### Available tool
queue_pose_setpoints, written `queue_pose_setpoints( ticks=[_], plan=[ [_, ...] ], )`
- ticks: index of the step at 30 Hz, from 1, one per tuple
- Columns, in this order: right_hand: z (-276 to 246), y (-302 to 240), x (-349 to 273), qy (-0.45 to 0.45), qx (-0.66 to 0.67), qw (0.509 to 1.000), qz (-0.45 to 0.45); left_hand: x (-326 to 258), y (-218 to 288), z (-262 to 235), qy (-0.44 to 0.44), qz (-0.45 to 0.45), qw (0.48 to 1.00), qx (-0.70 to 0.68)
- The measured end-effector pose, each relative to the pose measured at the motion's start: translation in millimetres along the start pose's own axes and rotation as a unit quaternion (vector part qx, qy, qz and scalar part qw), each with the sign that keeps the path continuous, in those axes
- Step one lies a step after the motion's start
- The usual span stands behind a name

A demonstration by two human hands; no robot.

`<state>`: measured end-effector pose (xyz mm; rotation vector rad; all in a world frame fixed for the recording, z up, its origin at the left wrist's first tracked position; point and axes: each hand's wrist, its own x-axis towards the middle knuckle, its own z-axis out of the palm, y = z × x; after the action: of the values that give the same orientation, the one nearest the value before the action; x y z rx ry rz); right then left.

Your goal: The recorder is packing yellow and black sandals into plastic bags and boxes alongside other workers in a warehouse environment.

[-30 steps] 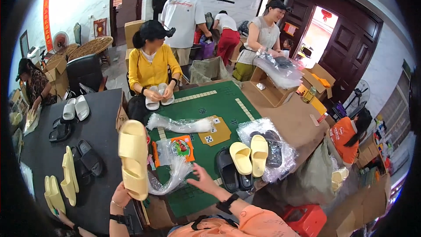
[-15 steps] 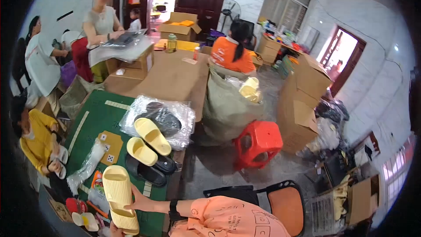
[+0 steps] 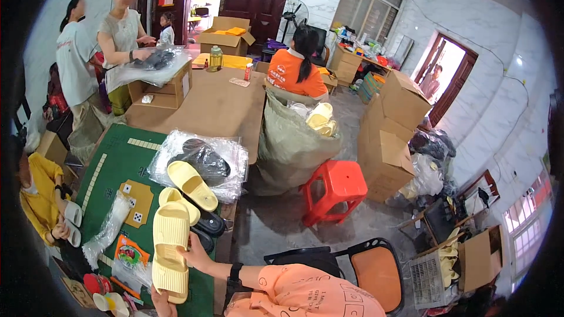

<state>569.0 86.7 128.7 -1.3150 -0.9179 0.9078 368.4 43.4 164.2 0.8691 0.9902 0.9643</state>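
Held item: pale yellow slippers [image 3: 170, 252], ribbed straps showing, upright at the near edge of the green mat [image 3: 111, 191]; how the two sit together, cannot tell. Left hand [image 3: 163, 304]: clamped on their lower end, partly cut off by the frame edge. Right hand [image 3: 197, 256]: closed on their right edge, fingers near the opening between the straps. Change noted: a second ago the right hand was free above the mat with fingers spread; now it is on the slippers, and the view has swung right. Meaning, as judged: the grip is shared, leaving neither hand spare for other items. Just beyond: loose yellow slippers [image 3: 192, 185], partly hidden by the held ones; black slippers [image 3: 211, 223], beside them; dark slippers in clear plastic [image 3: 204, 158], behind. Left on mat: clear plastic bundle [image 3: 110, 223]; orange packet [image 3: 130, 251]. Floor, right: red stool [image 3: 338, 182].
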Motion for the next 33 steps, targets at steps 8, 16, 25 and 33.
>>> queue_pose_setpoints(
  ticks=[8,16,25,33],
  plan=[
    [-0.9,-25.2,29.2,0.089,0.084,0.991,0.048,20.9,-64.8,-93.6,-0.047,0.227,0.831,0.506],
    [-38.5,-52.4,48.3,-0.434,0.053,0.892,-0.115,18.4,-27.9,-82.3,0.029,0.059,0.977,0.201],
    [6.2,-2.7,8.4,-0.538,-0.171,0.81,-0.163,34.1,1.8,-67.2,0.032,-0.032,0.997,0.062],
    [12.1,-24.0,-18.6,-0.489,-0.081,0.869,-0.01,27.6,-20.6,-65.2,0.11,-0.024,0.993,0.037]
  ],
)
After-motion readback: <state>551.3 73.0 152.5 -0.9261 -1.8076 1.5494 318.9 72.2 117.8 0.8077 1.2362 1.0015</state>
